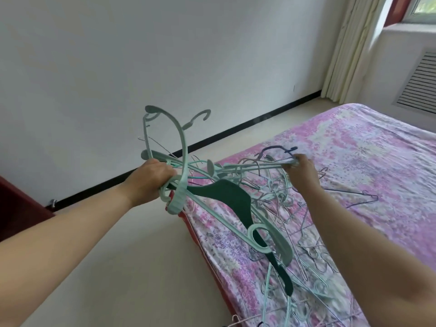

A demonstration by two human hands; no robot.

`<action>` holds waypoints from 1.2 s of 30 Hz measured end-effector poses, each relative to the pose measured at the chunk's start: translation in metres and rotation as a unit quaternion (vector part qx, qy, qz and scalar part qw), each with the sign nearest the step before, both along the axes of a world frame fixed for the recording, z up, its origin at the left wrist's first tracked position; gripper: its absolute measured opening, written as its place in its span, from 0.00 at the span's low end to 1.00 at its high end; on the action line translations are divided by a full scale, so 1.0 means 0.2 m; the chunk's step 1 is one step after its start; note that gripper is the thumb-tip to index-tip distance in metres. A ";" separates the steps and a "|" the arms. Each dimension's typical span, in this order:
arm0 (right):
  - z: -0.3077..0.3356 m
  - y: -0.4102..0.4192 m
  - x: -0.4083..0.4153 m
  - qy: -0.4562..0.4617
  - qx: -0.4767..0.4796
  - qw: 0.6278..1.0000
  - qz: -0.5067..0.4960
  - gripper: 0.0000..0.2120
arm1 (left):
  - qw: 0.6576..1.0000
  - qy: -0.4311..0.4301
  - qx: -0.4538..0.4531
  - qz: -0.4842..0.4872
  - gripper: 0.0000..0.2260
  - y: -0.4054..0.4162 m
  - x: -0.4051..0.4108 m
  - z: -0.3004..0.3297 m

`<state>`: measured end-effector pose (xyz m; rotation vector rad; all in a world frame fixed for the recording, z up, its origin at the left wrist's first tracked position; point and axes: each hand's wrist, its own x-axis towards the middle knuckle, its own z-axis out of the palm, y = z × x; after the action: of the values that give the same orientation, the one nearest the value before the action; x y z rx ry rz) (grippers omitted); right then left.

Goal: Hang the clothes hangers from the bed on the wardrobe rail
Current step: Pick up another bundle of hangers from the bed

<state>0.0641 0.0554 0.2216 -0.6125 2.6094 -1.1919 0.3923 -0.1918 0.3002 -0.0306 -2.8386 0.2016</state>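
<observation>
My left hand [151, 179] grips a tangled bundle of clothes hangers [181, 175], mostly pale mint plastic, raised above the bed's near corner. A dark green hanger [232, 197] hangs down from that bundle. My right hand [303, 169] pinches the far end of thin hangers [264, 165] that stretch back to the bundle. More wire and mint hangers [304, 263] lie in a loose pile on the pink flowered bed sheet [368, 166] below. The wardrobe rail is not in view.
A dark red piece of furniture [16, 208] shows at the left edge. Beige floor [132, 256] runs between it and the bed. A white wall with black skirting stands ahead; curtain [346, 50], window and a radiator grille [420, 83] are at the far right.
</observation>
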 end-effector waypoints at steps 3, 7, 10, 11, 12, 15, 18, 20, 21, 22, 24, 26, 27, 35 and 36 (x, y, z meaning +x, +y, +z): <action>-0.01 0.05 0.08 -0.026 -0.018 0.999 -0.009 0.32 | 0.999 0.041 0.009 -0.020 0.15 -0.01 0.11 0.05; -0.06 0.10 0.28 -0.074 -0.002 0.997 0.014 0.30 | 0.997 0.072 -0.019 -0.021 0.13 -0.04 0.27 0.13; -0.09 0.09 0.44 -0.096 -0.016 0.995 0.011 0.31 | 0.996 0.080 -0.048 0.000 0.13 -0.03 0.42 0.16; -0.09 0.08 0.49 -0.102 -0.033 0.994 0.010 0.33 | 0.995 0.085 -0.052 0.006 0.13 -0.03 0.48 0.17; -0.09 0.07 0.53 -0.109 -0.054 0.993 0.009 0.34 | 0.994 0.091 -0.051 0.014 0.12 -0.02 0.54 0.19; -0.10 0.04 0.67 -0.122 -0.083 0.989 0.016 0.35 | 0.992 0.103 -0.051 0.044 0.12 0.00 0.72 0.21; -0.16 0.04 0.78 -0.148 -0.086 0.985 0.016 0.36 | 0.990 0.104 -0.058 0.071 0.12 0.00 0.88 0.20; -0.19 0.03 0.87 -0.169 -0.071 0.983 0.011 0.37 | 0.988 0.106 -0.062 0.091 0.11 -0.03 1.01 0.18; -0.20 0.03 0.92 -0.177 -0.058 0.982 0.009 0.37 | 0.987 0.109 -0.064 0.102 0.10 -0.04 1.08 0.18; -0.22 0.03 0.96 -0.192 -0.042 0.980 0.000 0.37 | 0.985 0.114 -0.065 0.114 0.10 -0.05 1.14 0.17; -0.29 0.05 1.02 -0.205 -0.004 0.979 -0.016 0.35 | 0.982 0.125 -0.067 0.125 0.11 -0.03 1.23 0.16; -0.35 0.06 1.05 -0.199 0.030 0.979 -0.026 0.32 | 0.979 0.141 -0.065 0.130 0.09 0.00 1.30 0.17; -0.37 0.06 1.07 -0.199 0.043 0.979 -0.018 0.32 | 0.978 0.146 -0.068 0.136 0.08 0.02 1.33 0.18; -0.28 -0.07 1.10 -0.222 0.048 0.973 0.046 0.32 | 0.961 0.156 -0.116 0.195 0.04 0.21 1.49 0.31; -0.26 -0.10 1.08 -0.222 0.046 0.972 0.061 0.33 | 0.959 0.156 -0.121 0.204 0.03 0.24 1.51 0.33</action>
<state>0.2795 0.0359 0.1696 -0.4217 2.2030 -1.0243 0.6938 -0.1444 0.3659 0.4942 -2.4592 0.5842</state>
